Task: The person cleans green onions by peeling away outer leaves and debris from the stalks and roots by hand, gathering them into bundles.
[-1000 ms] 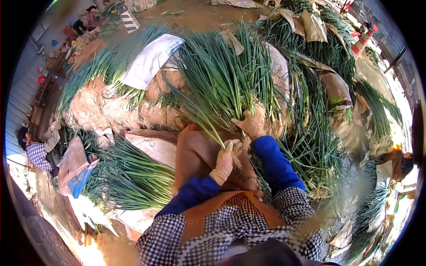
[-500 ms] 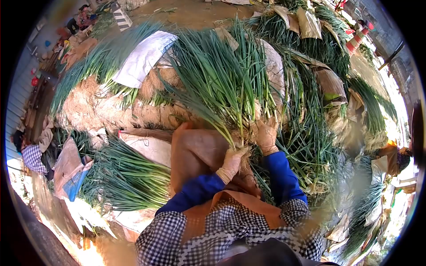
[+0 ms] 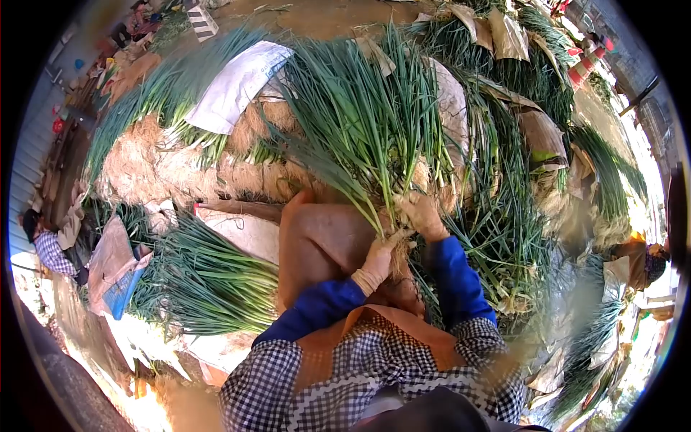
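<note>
A large heap of green onions (image 3: 360, 108) fans out ahead of me, with pale stems and brown roots toward my lap. My left hand (image 3: 381, 255), in a pale glove, is closed around the lower stems of a few green onions. Just to its right, my right hand (image 3: 422, 214), gloved too, has its fingers bent at the stems and roots beside the left one; the two nearly touch. What the right fingers pinch is too small to make out. Another pile of green onions (image 3: 216, 277) lies at my left with its pale ends toward my knee.
A white sack (image 3: 241, 86) lies over bundles with brown roots (image 3: 151, 165). More green onions (image 3: 504, 209) spread at the right, near brown paper sheets (image 3: 541, 137). A person in a checked top (image 3: 54, 252) sits at the left; another person (image 3: 648, 265) is at the far right.
My left hand has moved right and slightly up with its stems. The right hand has come down from the heap and closed in beside the left.
</note>
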Available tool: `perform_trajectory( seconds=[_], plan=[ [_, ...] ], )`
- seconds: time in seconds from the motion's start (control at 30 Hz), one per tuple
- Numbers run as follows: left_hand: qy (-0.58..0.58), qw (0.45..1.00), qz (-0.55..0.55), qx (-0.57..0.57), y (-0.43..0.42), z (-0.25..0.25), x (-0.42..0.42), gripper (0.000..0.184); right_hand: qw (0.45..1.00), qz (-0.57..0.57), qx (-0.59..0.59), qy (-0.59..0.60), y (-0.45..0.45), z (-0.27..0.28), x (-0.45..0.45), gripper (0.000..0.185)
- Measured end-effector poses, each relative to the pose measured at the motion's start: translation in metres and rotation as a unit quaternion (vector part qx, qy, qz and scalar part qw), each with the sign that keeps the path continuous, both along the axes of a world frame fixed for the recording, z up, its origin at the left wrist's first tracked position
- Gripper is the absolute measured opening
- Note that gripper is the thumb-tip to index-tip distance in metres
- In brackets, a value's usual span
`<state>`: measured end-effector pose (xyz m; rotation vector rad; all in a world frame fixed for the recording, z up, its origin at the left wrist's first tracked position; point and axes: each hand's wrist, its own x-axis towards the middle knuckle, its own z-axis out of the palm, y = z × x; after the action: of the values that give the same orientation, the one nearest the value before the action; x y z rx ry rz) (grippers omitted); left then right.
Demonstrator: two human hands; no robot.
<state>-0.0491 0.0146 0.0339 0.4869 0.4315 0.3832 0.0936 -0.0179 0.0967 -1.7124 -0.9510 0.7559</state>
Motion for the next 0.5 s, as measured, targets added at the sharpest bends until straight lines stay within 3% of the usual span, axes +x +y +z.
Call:
perform_trajectory(
  seconds=[0.03,0.07,0.1,0.13,0.2,0.23,0.27,0.3,0.4,0.47,0.5],
  plan=[
    [-0.012,1.000,-0.003,-0.028,0.002,-0.004,0.002,0.024,0.999,-0.013,-0.029,-0.005,-0.012,-0.002,-0.011,0.031],
    [-0.011,0.999,-0.002,-0.030,0.003,-0.003,0.001,0.024,0.987,-0.010,-0.054,0.149,-0.032,0.021,-0.028,0.030],
    [0.002,1.000,-0.009,-0.019,0.006,0.003,-0.001,0.024,0.986,0.037,0.006,0.165,-0.055,0.023,-0.032,0.029],
    [0.015,1.000,-0.018,-0.009,0.010,0.009,-0.003,0.024,0.982,0.028,-0.037,0.183,-0.081,0.038,-0.034,0.028],
    [0.029,0.999,-0.007,-0.045,0.016,0.011,-0.003,0.022,0.952,-0.065,0.047,0.296,-0.147,0.020,-0.010,0.023],
    [0.024,0.999,-0.019,-0.031,0.018,0.002,-0.002,0.025,0.973,-0.112,0.005,0.203,-0.169,0.024,0.005,0.022],
    [0.019,0.999,-0.032,-0.016,0.019,-0.006,-0.001,0.028,0.965,-0.128,-0.155,0.166,-0.181,0.026,0.026,0.022],
    [0.008,0.999,-0.038,-0.008,0.018,-0.009,-0.001,0.027,0.965,-0.134,-0.155,0.165,-0.177,0.024,0.029,0.022],
    [0.006,0.999,-0.046,0.020,0.013,-0.003,-0.001,0.027,0.946,-0.131,-0.259,-0.141,-0.135,0.006,0.033,0.040],
    [0.022,0.996,-0.072,0.038,0.009,0.002,-0.008,0.024,0.980,-0.084,-0.176,0.047,-0.074,0.023,0.020,0.043],
    [-0.007,0.998,-0.060,-0.006,0.006,0.009,-0.008,0.023,0.987,-0.067,-0.095,0.115,-0.050,0.020,0.017,0.041]
  ],
)
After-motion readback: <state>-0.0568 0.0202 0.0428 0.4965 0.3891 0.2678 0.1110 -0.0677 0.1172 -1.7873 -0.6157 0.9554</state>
